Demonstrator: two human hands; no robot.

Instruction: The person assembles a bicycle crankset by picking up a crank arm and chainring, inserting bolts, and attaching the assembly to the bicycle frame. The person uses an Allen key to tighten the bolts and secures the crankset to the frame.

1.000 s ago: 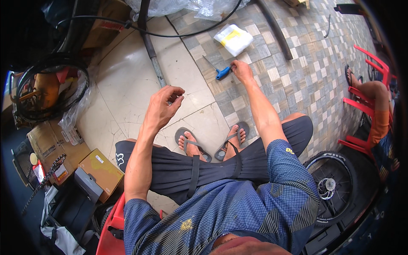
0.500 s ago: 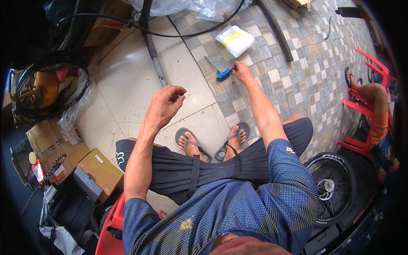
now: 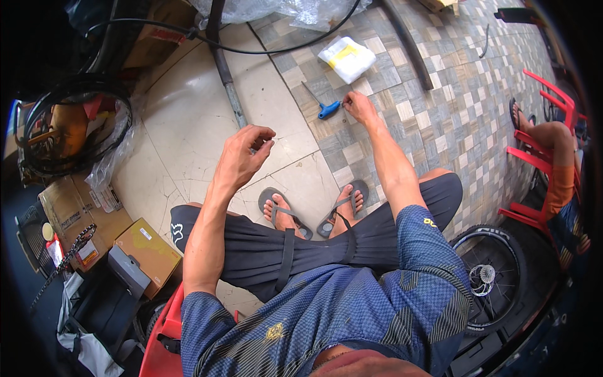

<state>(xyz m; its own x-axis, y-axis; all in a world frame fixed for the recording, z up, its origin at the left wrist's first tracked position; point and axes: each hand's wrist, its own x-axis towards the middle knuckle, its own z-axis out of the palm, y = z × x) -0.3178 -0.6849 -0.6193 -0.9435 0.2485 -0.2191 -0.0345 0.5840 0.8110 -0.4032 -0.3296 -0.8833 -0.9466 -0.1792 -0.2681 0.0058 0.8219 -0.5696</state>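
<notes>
My left hand [image 3: 246,154] is raised above the pale tiles, in line with the end of a dark tube [image 3: 233,94]. Its fingers curl loosely, and a gap shows between them and the thumb. My right hand [image 3: 360,108] reaches forward over the checkered tiles, its fingertips pinched together. What they hold, if anything, is too small to make out. Just left of those fingertips is a blue T-handle hex key [image 3: 328,110], its thin shaft pointing away and to the left. Beyond the right hand lies a white packet [image 3: 348,60] with a yellow patch.
Coiled black cable [image 3: 75,129] and cardboard boxes [image 3: 146,254] crowd the left side. A bicycle wheel [image 3: 487,279] lies at lower right, near a red chair [image 3: 524,213] with a seated person. Another dark tube [image 3: 408,44] and clear plastic wrap [image 3: 308,11] lie at the far side.
The blue hex key and my right fingertips show a slightly wider gap between them. My left hand has stayed in place.
</notes>
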